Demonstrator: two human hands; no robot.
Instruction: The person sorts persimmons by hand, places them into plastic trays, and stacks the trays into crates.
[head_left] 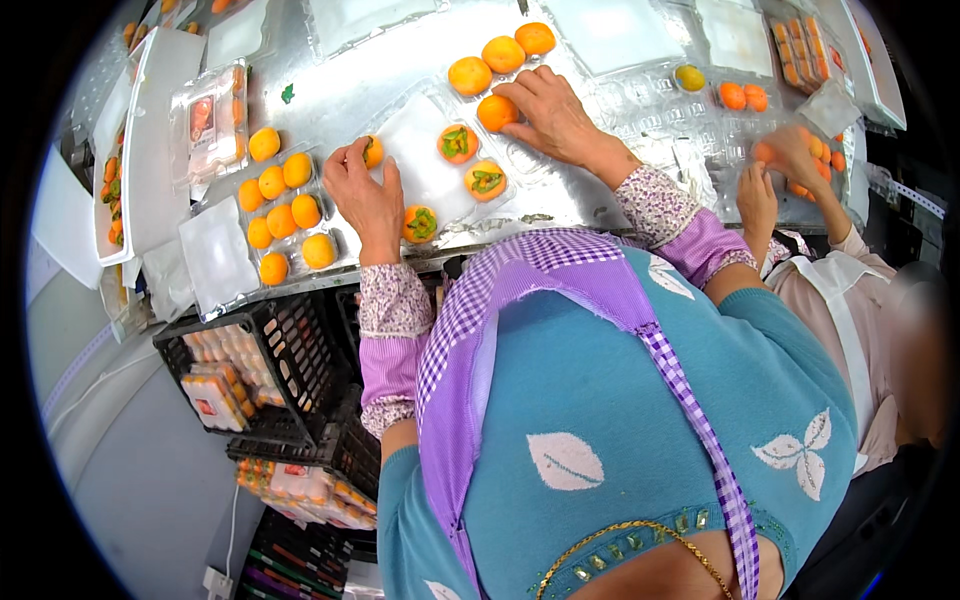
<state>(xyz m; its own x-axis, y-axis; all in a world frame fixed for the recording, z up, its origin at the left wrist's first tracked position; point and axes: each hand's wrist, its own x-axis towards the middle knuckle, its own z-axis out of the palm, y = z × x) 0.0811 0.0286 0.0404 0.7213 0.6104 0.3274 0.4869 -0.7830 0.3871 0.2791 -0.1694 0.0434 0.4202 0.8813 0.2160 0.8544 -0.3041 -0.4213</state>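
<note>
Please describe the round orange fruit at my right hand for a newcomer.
On the silver metal table, find your bare right hand with its flowered fabric cuff. At that hand lies the round orange fruit. It is nearer you than the row of three orange fruits and, unlike the leaf-topped orange fruits, shows no green.

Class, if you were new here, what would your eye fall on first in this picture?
Probably the bright orange persimmons grouped on the metal table, to the left of the person's left hand. Next comes the right hand, touching another persimmon near the top centre. The teal sweater with white leaf shapes fills much of the lower middle, crossed by a purple checked apron strap.
</note>
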